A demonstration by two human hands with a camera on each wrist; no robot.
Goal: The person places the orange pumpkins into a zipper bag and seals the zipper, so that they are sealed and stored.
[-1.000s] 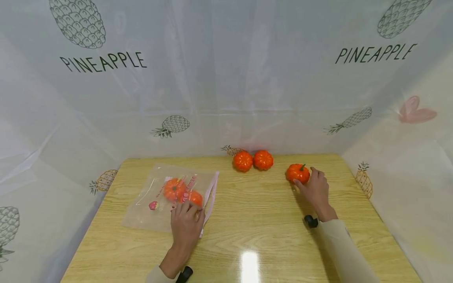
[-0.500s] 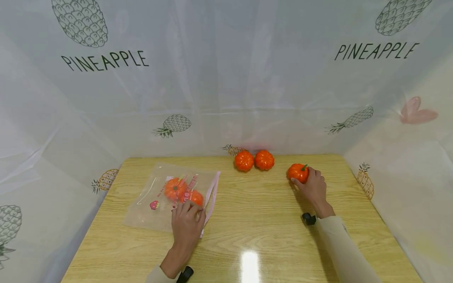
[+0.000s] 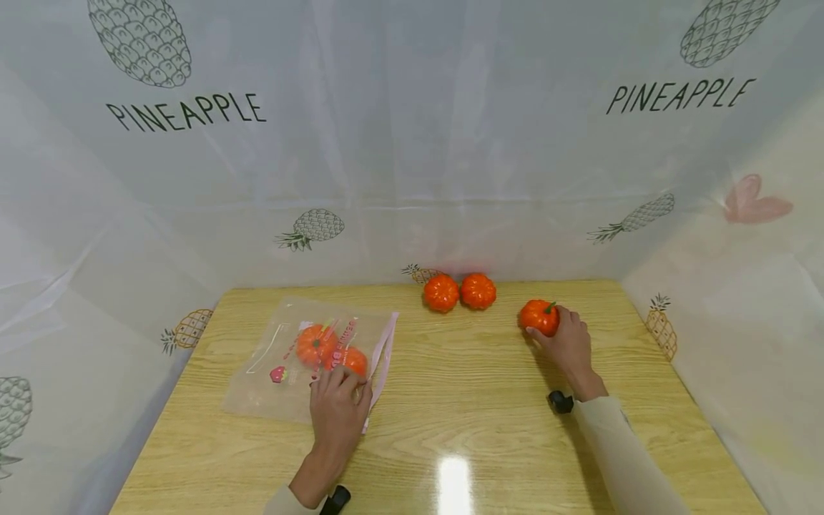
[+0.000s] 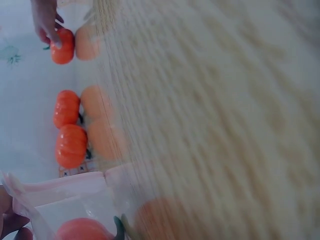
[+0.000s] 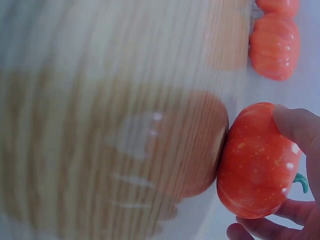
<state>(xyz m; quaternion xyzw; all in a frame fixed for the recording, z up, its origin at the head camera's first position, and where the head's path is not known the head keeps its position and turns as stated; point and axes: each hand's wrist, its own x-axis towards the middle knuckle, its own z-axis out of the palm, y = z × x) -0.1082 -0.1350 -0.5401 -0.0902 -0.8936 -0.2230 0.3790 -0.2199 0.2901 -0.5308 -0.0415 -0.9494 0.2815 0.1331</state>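
A clear plastic zip bag (image 3: 257,390) with a pink edge lies on the table's left side. Two orange toy pumpkins (image 3: 316,345) are inside it. My left hand (image 3: 337,408) pinches the bag near its opening; in the left wrist view its fingers (image 4: 11,220) hold the raised edge. On the right, my right hand (image 3: 568,347) grips another orange toy pumpkin (image 3: 538,317) with a green stem, thumb on one side and fingers on the other. The right wrist view shows this pumpkin (image 5: 257,162) on its base on the table.
Two more orange pumpkins (image 3: 441,293) stand side by side at the table's back edge, against the pineapple-printed curtain (image 3: 412,143). The glossy wooden table (image 3: 476,400) reflects a bright light near its front.
My right hand's fingers have drawn in around the pumpkin, from looser contact a second ago. The pumpkin stays about where it was. The left hand and the bag look unchanged.
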